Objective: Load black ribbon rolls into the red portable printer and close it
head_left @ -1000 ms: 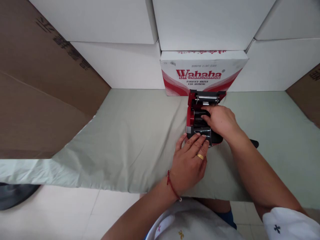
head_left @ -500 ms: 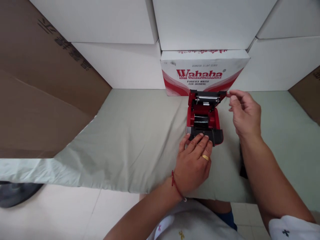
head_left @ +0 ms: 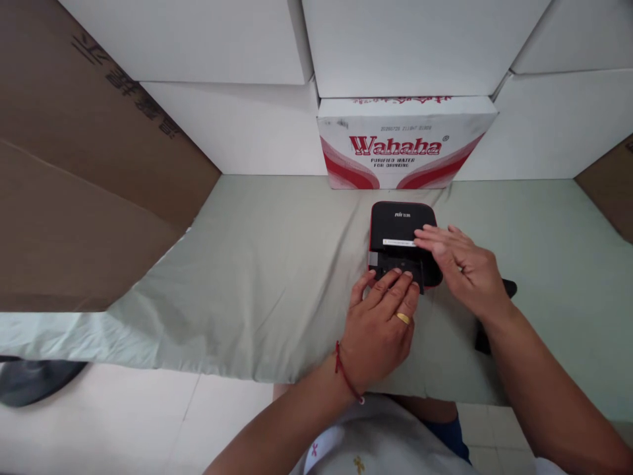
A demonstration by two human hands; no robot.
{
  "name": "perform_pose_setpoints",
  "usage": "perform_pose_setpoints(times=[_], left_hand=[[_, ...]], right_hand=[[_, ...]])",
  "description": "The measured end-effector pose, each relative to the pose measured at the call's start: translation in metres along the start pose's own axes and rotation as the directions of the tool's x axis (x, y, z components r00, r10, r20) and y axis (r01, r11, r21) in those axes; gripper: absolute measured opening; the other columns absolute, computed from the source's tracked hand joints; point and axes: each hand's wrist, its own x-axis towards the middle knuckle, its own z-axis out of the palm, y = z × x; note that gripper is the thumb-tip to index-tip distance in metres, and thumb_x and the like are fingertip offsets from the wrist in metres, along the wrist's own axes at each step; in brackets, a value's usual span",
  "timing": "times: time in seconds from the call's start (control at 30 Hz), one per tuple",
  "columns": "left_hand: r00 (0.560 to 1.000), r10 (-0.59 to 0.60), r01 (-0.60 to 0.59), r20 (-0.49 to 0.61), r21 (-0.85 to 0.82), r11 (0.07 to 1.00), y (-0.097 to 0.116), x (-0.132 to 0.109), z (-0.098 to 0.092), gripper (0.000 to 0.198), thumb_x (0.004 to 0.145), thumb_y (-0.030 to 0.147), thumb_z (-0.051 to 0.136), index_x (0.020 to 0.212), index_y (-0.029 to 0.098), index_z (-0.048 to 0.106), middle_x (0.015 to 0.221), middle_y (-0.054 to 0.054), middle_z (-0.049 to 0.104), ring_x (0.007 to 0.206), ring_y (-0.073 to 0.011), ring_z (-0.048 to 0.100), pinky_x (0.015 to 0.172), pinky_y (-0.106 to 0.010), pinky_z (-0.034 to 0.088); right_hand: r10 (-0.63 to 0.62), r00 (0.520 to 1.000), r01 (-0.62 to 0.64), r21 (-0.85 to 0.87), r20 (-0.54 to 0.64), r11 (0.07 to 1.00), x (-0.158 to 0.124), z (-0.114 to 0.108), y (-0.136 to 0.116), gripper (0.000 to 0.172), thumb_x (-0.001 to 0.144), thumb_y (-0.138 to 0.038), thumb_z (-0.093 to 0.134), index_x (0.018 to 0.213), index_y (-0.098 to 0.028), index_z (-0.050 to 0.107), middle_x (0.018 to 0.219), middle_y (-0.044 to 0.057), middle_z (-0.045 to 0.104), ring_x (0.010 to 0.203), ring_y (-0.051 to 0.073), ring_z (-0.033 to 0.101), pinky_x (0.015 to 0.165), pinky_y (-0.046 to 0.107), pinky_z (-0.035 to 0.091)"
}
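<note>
A small red and black label printer (head_left: 398, 224) lies on the green cloth with its black lid down; a white strip with print runs across the lid. My left hand (head_left: 383, 323), with a gold ring on one finger, rests on the printer's near black edge, its fingers stretched out flat. At the printer's right side is my right hand (head_left: 462, 267), fingers extended, their tips over the lid by the white strip. Whether they press on it I cannot tell. The roll inside the printer is hidden under the lid.
A white and red water carton (head_left: 395, 148) stands behind the printer, before stacked white boxes (head_left: 267, 132). A brown cardboard box (head_left: 89, 198) is at the left. Partly behind my right arm lies a black object (head_left: 482, 338). The green cloth (head_left: 247, 297) covers the table.
The printer's lid, raised before, is now down over the roll. My right hand moved from the lid's raised corner down and toward me, over the lid. My left hand stayed nearly still.
</note>
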Motion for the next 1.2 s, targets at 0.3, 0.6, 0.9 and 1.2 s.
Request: perform_pose_setpoints(times=[0.3,0.6,0.9,1.2], left_hand=[[0.966,-0.187,0.136,-0.176,-0.267,0.954,-0.040,0.018,-0.013,0.036,0.115,0.030,0.050,0.150,0.025,0.060,0.149,-0.012,0.076,0.142,-0.0223,0.070,0.127,-0.047,0.044],[0.977,-0.199,0.132,-0.073,-0.523,0.842,-0.099,0.034,0.018,0.043,0.118,0.039,0.041,0.156,0.026,0.058,0.146,-0.010,0.078,0.150,-0.0226,0.065,0.131,-0.049,0.046],[0.940,-0.328,0.206,0.095,-0.923,0.324,-0.129,0.030,0.034,0.113,0.077,0.052,0.097,0.170,0.049,0.031,0.187,-0.001,0.030,0.179,-0.0314,0.013,0.145,-0.057,0.003],[0.925,-0.229,0.276,0.303,-0.951,-0.141,-0.122,0.050,0.045,0.134,0.067,0.034,0.098,0.174,0.048,0.020,0.187,-0.001,0.028,0.177,-0.0327,0.020,0.145,-0.054,0.009]], right_hand=[[0.007,1.000,-0.008,-0.091,-0.015,0.996,-0.019,0.014,0.003,0.038,0.115,-0.037,0.046,0.130,-0.033,0.081,0.143,0.005,0.079,0.145,0.025,0.068,0.134,0.061,0.035],[-0.043,0.995,0.043,0.001,-0.095,0.999,-0.021,0.024,0.015,0.034,0.115,-0.032,0.050,0.129,-0.031,0.081,0.140,0.005,0.081,0.143,0.025,0.070,0.132,0.058,0.040],[-0.253,0.950,0.256,-0.006,-0.185,0.967,-0.040,0.028,0.006,0.030,0.108,-0.025,0.058,0.125,-0.029,0.082,0.134,0.008,0.082,0.140,0.031,0.066,0.125,0.060,0.046],[-0.372,0.908,0.349,-0.140,-0.193,0.926,-0.041,0.032,-0.001,0.026,0.100,-0.012,0.064,0.119,-0.021,0.080,0.114,0.010,0.080,0.119,0.029,0.065,0.111,0.053,0.054]])
